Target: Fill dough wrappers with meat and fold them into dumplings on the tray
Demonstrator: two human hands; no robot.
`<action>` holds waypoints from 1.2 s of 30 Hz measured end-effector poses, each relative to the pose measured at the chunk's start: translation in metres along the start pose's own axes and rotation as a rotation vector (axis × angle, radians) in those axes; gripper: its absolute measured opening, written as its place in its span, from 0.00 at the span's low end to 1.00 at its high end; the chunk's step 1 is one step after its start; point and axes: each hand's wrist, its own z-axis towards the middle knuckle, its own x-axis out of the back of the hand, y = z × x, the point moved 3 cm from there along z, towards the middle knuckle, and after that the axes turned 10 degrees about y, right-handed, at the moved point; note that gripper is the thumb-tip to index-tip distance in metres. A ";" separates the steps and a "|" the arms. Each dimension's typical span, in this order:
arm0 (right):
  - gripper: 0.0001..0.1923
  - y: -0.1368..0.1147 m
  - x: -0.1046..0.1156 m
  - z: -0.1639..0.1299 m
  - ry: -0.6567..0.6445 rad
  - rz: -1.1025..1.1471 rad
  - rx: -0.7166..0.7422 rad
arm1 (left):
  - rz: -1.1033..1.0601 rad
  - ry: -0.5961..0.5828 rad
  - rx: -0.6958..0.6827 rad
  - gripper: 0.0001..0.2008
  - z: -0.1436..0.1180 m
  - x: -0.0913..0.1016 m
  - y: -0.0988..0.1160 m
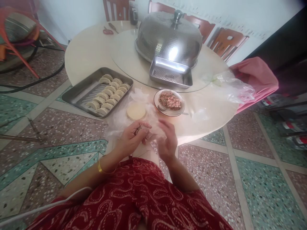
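Round cream table (96,51) — dumpling tray (72,95) — on terrazzo floor (251,179)

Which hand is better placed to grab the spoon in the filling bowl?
Right hand: it sits just below the bowl, on the spoon's side. Left hand is farther left, pinching a dumpling.

Pinching a small pale dumpling (143,131) between left hand (132,136) and right hand (168,140) at the near edge of the round cream table (91,51). Sitting just beyond: a stack of round dough wrappers (136,111), a white bowl of pinkish minced filling (169,101), and a rectangular steel tray of folded dumplings (72,95).
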 end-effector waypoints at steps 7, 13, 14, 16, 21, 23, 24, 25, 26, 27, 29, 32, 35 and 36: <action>0.32 0.011 -0.030 -0.013 -0.348 0.947 -1.126 | 0.395 -0.376 -0.475 0.06 -0.007 -0.020 0.013; 0.26 -0.004 -0.034 -0.018 -0.096 1.362 -1.419 | 0.623 -0.441 -0.849 0.06 -0.003 -0.027 0.019; 0.25 -0.004 -0.032 -0.017 -0.062 1.388 -1.456 | 0.649 -0.433 -0.898 0.05 -0.002 -0.027 0.020; 0.23 -0.006 -0.030 -0.015 0.020 1.448 -1.548 | 0.679 -0.419 -0.990 0.05 0.001 -0.025 0.023; 0.28 -0.014 -0.028 -0.012 0.123 1.530 -1.676 | 0.710 -0.469 -1.092 0.06 0.004 -0.023 0.029; 0.28 -0.016 -0.029 -0.014 0.097 1.534 -1.669 | 0.719 -0.518 -1.089 0.04 0.005 -0.024 0.030; 0.28 -0.016 -0.029 -0.015 0.080 1.534 -1.662 | 0.715 -0.545 -1.080 0.03 0.005 -0.024 0.031; 0.28 -0.016 -0.030 -0.017 0.061 1.532 -1.656 | 0.711 -0.573 -1.068 0.03 0.006 -0.025 0.031; 0.28 -0.015 -0.030 -0.018 0.051 1.530 -1.649 | 0.710 -0.599 -1.052 0.04 0.006 -0.026 0.031; 0.28 -0.015 -0.030 -0.019 0.047 1.529 -1.645 | 0.710 -0.621 -1.036 0.06 0.006 -0.027 0.031; 0.28 -0.015 -0.030 -0.021 0.048 1.538 -1.646 | 0.711 -0.644 -1.010 0.08 0.007 -0.029 0.029; 0.28 -0.017 -0.027 -0.020 0.048 1.557 -1.648 | 0.713 -0.613 -1.004 0.06 0.007 -0.029 0.027; 0.28 -0.019 -0.024 -0.018 0.116 1.553 -1.666 | 0.716 -0.546 -1.049 0.09 0.006 -0.027 0.028; 0.28 -0.019 -0.024 -0.018 0.146 1.556 -1.679 | 0.708 -0.521 -1.065 0.09 0.006 -0.026 0.028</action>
